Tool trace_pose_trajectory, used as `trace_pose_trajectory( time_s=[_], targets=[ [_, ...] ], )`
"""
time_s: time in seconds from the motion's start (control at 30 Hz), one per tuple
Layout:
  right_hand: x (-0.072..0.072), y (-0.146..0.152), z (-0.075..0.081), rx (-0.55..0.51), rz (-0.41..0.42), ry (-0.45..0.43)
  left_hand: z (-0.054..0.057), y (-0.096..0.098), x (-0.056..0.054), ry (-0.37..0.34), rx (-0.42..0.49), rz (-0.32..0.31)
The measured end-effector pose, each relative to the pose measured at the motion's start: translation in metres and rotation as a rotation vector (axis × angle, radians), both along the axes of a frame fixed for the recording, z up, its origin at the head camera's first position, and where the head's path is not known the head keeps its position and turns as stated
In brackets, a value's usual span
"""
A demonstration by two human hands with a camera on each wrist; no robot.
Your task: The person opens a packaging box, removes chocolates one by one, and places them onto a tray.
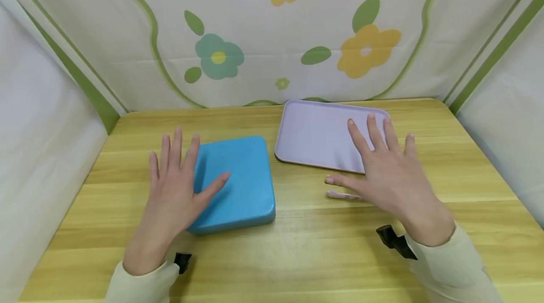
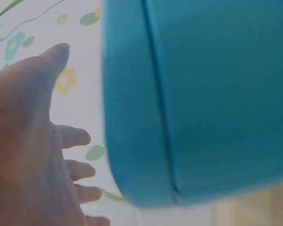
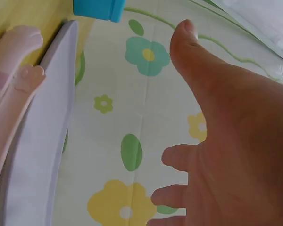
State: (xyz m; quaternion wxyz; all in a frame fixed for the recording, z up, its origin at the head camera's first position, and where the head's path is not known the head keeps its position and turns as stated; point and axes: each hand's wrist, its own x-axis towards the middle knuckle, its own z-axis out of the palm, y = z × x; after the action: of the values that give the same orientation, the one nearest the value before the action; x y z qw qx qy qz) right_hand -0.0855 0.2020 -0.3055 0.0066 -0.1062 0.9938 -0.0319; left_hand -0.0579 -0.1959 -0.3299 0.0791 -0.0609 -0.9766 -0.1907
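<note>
My left hand (image 1: 170, 204) hovers over the left side of a square blue box (image 1: 242, 175), fingers spread and holding nothing. From the left wrist, the box (image 2: 217, 103) shows a lid seam along its side, with my palm and thumb beside it. Spread out the same way, my right hand (image 1: 393, 180) is above the near right part of a pale lilac tray (image 1: 318, 133). Under that hand lies a slim pink handle (image 1: 337, 195), the rest of it hidden. Two pink handles with paw-shaped ends (image 3: 26, 80) appear in the right wrist view, beside the tray (image 3: 40, 136).
Everything rests on a wood-grain table (image 1: 293, 260). Along its back edge hangs a white cloth (image 1: 263, 34) printed with flowers, and white cloth walls (image 1: 38, 119) stand at both sides. Each wrist carries a small black mount (image 1: 395, 241) by its cream sleeve.
</note>
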Motion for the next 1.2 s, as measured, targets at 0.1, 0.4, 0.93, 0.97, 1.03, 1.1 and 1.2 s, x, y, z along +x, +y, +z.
trace_pose_trajectory(
  time_s=[0.1,0.4,0.93,0.97,1.03,1.1,1.2],
  targets=[
    [-0.002,-0.005,-0.002,-0.024,0.039,-0.024,-0.006,-0.008,0.003,-0.011,0.044,-0.004],
    [-0.005,-0.028,-0.027,-0.192,0.174,-0.071,-0.023,-0.032,0.011,-0.112,0.205,0.039],
    [0.003,-0.093,-0.068,-0.451,0.416,-0.220,-0.041,-0.055,0.024,-0.376,0.665,-0.131],
    [0.003,-0.096,-0.068,-0.469,0.420,-0.251,-0.042,-0.055,0.024,-0.381,0.672,-0.142],
    [0.005,-0.102,-0.069,-0.513,0.424,-0.314,-0.042,-0.057,0.025,-0.392,0.682,-0.156],
    [0.005,-0.106,-0.070,-0.554,0.427,-0.357,-0.042,-0.059,0.026,-0.405,0.703,-0.166],
    [0.005,-0.108,-0.073,-0.612,0.432,-0.379,-0.042,-0.061,0.027,-0.425,0.706,-0.186]
  ],
)
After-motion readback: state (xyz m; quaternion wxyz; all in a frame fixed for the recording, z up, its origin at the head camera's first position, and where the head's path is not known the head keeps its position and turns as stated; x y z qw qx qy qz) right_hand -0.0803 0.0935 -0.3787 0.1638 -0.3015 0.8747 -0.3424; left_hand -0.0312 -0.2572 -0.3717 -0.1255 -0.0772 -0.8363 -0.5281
